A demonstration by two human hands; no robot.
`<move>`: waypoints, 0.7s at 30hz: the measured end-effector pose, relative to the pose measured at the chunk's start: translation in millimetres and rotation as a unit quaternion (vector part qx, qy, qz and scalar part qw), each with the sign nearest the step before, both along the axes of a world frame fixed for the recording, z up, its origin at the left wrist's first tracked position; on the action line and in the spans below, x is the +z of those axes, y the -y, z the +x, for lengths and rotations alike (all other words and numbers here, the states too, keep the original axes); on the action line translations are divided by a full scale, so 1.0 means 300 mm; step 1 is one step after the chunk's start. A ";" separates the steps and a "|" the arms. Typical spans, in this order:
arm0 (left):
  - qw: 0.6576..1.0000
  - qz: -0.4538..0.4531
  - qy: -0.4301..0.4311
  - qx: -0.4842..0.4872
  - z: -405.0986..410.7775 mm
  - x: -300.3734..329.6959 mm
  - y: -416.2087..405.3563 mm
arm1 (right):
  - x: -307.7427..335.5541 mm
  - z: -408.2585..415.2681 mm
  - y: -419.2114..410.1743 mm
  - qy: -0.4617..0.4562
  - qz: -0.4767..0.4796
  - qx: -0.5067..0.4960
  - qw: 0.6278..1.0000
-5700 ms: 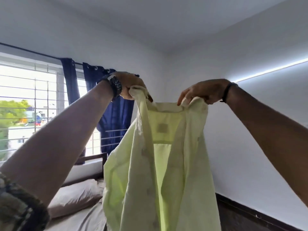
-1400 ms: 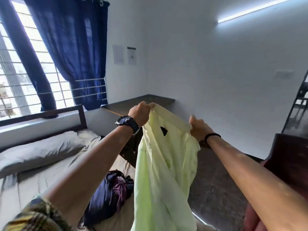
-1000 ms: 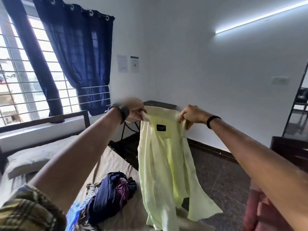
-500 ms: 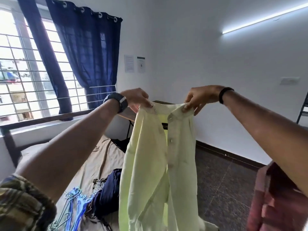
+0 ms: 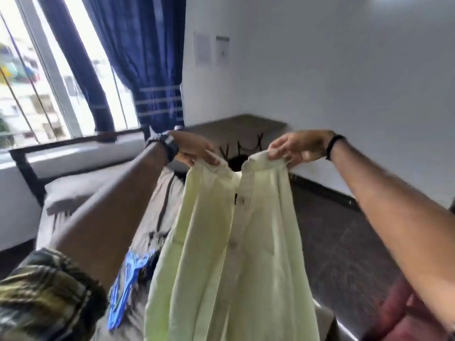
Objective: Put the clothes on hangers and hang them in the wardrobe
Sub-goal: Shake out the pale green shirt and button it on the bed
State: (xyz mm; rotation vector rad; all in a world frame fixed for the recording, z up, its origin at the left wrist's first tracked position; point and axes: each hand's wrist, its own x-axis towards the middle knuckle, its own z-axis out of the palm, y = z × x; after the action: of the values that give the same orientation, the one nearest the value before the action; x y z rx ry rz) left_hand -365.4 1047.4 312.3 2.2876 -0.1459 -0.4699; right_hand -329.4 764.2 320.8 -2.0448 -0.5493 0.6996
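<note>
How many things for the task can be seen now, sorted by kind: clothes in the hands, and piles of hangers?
Pale yellow-green shirt, gripped at the collar by the left hand and right hand: 1
Pile of blue hangers on the bed, single hangers too blurred to count: 1
Total: 2

We saw dark blue curtains hanging at a bright barred window, two paper notices on the white wall, a pillow on the bed, and a dark floor.
</note>
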 end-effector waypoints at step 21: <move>0.927 0.305 0.134 0.172 0.566 -1.997 0.025 | -2.020 0.636 -0.370 -0.105 -0.115 -0.211 0.965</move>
State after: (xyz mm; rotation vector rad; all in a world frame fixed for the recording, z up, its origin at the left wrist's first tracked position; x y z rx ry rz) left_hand -195.6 1039.8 -286.7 2.9014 0.3109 -0.0024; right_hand -138.4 875.1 -285.0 -2.1682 0.0973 0.7308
